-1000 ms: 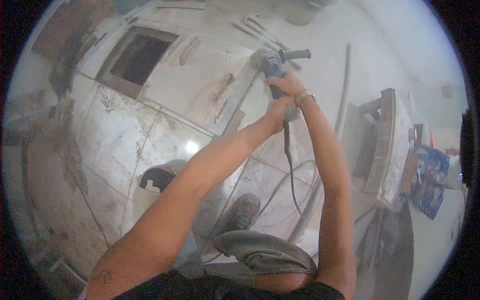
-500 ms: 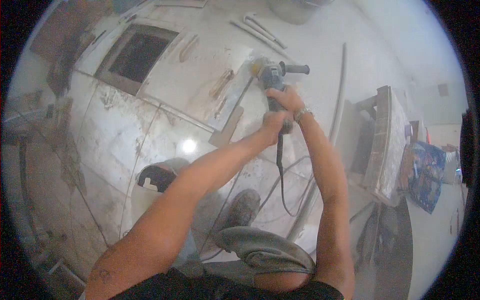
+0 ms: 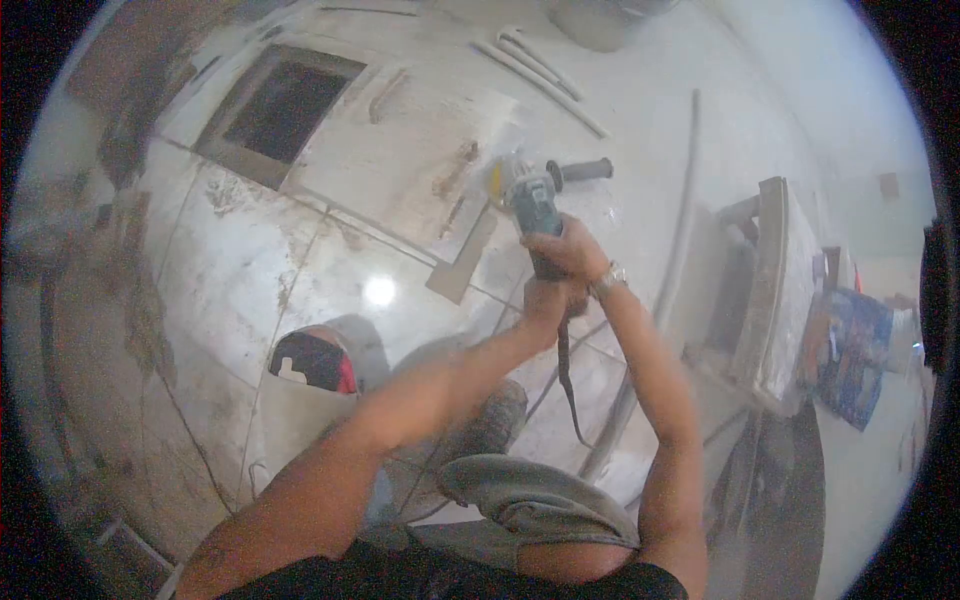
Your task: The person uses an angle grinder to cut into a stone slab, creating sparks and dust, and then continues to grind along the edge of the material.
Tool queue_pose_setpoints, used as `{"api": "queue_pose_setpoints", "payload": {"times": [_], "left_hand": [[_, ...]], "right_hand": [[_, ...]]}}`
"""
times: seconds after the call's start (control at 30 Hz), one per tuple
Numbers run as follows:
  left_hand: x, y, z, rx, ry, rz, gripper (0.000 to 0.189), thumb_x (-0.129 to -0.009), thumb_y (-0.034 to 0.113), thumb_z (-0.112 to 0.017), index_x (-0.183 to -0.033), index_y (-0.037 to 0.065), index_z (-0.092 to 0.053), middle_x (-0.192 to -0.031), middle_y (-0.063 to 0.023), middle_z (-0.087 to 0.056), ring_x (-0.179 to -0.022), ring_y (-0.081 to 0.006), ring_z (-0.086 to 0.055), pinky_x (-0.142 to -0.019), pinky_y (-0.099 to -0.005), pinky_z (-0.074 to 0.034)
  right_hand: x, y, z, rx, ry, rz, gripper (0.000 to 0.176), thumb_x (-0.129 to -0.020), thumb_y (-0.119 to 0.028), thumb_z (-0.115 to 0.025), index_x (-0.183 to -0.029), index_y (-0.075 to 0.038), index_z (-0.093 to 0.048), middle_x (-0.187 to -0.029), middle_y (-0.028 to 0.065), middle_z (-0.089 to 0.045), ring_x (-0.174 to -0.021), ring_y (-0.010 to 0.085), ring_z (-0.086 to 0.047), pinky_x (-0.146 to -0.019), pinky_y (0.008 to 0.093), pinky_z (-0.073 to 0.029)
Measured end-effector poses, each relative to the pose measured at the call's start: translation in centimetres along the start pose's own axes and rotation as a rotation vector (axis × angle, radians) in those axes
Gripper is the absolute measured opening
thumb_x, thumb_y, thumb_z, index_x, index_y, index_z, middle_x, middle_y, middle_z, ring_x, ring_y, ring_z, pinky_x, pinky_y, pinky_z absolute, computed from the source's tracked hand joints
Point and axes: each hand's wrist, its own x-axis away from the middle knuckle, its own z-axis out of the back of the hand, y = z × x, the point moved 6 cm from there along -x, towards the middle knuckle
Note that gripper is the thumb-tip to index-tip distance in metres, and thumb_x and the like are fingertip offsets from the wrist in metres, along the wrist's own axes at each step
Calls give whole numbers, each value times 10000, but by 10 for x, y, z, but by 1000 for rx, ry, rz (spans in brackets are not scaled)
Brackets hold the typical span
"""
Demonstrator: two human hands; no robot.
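Both of my hands are wrapped round the body of an angle grinder (image 3: 535, 208). My right hand (image 3: 575, 248), with a watch on the wrist, grips it just behind the green head. My left hand (image 3: 548, 302) holds the rear end, where a dark cord (image 3: 565, 375) hangs down. The grinder's side handle (image 3: 586, 169) points right with no hand on it. Its yellow guard (image 3: 496, 183) is over the dusty floor, beside a cut groove (image 3: 470, 250). Dust blurs the disc and whether it touches the floor.
A square opening (image 3: 285, 110) lies in the floor at the upper left. Pipes (image 3: 540, 80) lie beyond the grinder, and a long pipe (image 3: 690, 190) runs along the right. A bucket (image 3: 295, 410) stands by my left arm. A wooden frame (image 3: 775, 290) is at the right.
The grinder and both hands have moved slightly nearer to me. The view has shifted a little, and red now shows in the bucket. The grip is unchanged.
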Motion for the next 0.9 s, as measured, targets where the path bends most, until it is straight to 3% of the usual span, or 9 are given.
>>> {"api": "queue_pose_setpoints", "payload": {"times": [0.13,0.23,0.33,0.4,0.47,0.6,0.67,0.83,0.9], "left_hand": [[-43,43,-31,-164,16,-7,148,-789,126,-699,-898,52,-633,-758,-34,-624,-645,-164,-617,-564,-325,-492],[-86,58,-45,-177,-100,32,127,-777,120,-682,-880,58,-642,-780,-56,-625,-661,-181,-623,-576,-342,-509],[-110,64,-61,-313,-174,54,124,-757,132,-688,-852,65,-644,-772,-73,-618,-646,-199,-615,-592,-346,-522],[-111,54,-70,-298,-285,158,139,-737,141,-698,-842,67,-645,-787,-80,-622,-675,-219,-629,-622,-364,-542],[-83,43,-78,-281,-305,194,157,-759,152,-681,-886,71,-635,-810,-71,-628,-705,-211,-637,-677,-365,-553],[-16,-18,-51,-64,-375,386,264,-742,145,-677,-989,73,-619,-868,-69,-646,-770,-223,-657,-748,-393,-572],[26,-42,-42,60,-419,462,312,-726,139,-680,-1022,69,-613,-894,-71,-653,-783,-237,-661,-750,-404,-574],[79,-78,-13,341,-684,719,416,-723,177,-711,-1108,62,-603,-979,-79,-673,-871,-273,-675,-781,-419,-574],[87,-91,4,159,-606,815,442,-743,229,-732,-1134,70,-601,-987,-80,-674,-887,-275,-674,-794,-427,-576]], "right_hand": [[-41,-1,42,52,235,-123,621,-719,-523,-760,-962,47,-718,-848,179,-713,-801,261,-689,-741,412,-531],[-62,-15,72,45,240,-68,663,-708,-554,-753,-957,60,-723,-885,185,-717,-823,277,-694,-751,414,-533],[-87,6,94,17,301,-116,660,-734,-573,-721,-870,73,-717,-885,147,-710,-831,213,-663,-739,357,-522],[-73,17,103,56,349,-170,663,-755,-575,-711,-913,69,-715,-895,153,-709,-837,213,-662,-749,355,-518],[-41,18,102,96,372,-230,667,-777,-577,-700,-956,66,-714,-904,160,-707,-843,214,-660,-759,354,-514],[52,70,48,-926,-13,-148,629,-893,-454,-639,-1258,54,-571,-1058,195,-675,-965,283,-673,-869,393,-544],[94,61,11,-1187,-57,-124,479,-890,-357,-644,-1135,54,-620,-974,176,-707,-867,280,-703,-804,381,-568],[146,75,-19,-1144,111,-242,387,-858,-279,-667,-1065,46,-632,-952,160,-703,-812,271,-698,-759,364,-570],[168,86,-22,-1059,177,-294,384,-842,-273,-677,-1052,46,-634,-938,156,-703,-806,268,-697,-756,364,-570]]}}
